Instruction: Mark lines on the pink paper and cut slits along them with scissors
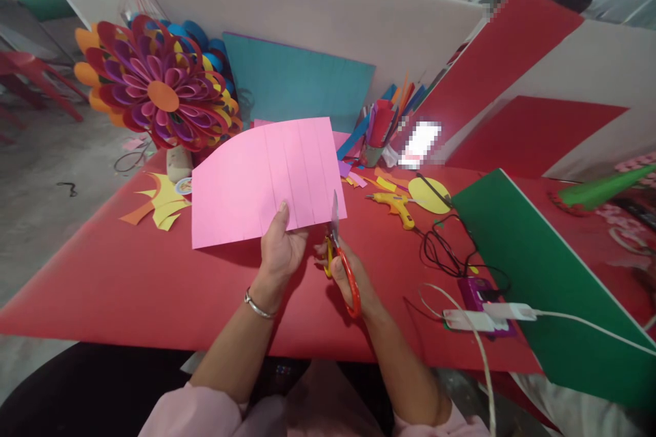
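My left hand (281, 250) grips the pink sheet (238, 181) by its lower edge above the red desk (205, 307), my right hand (365, 281) is closed around the scissors (352, 287) at its right end, and cutting looks barely begun, the lined bands (298, 174) seemingly all attached.

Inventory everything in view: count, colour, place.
sheet: 1, pink, centre
scissors: 1, red-yellow handles, at sheet's edge
glue gun: 1, yellow, right
oval: 1, yellow, right
scraps: several, yellow-orange, left
paper flower: 1, multicoloured, back left
back board: 1, teal, behind sheet
paper strips: several, mixed colours, back centre
panels: 2, red, back right
side board: 1, green, right
box: 1, purple, right
cables: several, black and white, right
tabletop: 1, red, beneath
left hand: 1, bare, holding sheet
right hand: 1, bare, holding scissors
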Demonstrator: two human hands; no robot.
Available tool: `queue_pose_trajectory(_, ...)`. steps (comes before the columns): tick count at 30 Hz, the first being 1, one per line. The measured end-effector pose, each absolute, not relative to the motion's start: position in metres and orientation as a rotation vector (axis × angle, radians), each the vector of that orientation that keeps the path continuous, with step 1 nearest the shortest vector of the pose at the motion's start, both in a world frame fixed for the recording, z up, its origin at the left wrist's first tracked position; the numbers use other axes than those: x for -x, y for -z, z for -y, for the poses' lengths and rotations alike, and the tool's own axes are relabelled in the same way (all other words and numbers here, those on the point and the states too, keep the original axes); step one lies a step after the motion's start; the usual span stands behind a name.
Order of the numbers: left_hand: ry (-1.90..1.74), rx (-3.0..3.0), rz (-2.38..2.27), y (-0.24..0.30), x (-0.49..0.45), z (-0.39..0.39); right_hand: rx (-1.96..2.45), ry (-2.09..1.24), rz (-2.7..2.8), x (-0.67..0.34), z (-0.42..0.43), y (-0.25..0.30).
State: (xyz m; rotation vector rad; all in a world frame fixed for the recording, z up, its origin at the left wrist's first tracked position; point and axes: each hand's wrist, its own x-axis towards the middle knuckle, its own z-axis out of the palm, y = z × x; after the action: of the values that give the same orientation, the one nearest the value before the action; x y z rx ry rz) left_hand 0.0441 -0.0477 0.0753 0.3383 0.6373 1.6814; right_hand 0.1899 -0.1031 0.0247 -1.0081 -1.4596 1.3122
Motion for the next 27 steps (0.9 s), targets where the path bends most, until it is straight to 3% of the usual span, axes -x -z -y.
queue_pose_trajectory(27, -1.689, -0.365, -0.629, -0.0746, -0.0441, 0.0486, 1.025, -1.239, 1.489, -0.1879, 0.1020, -0.0192)
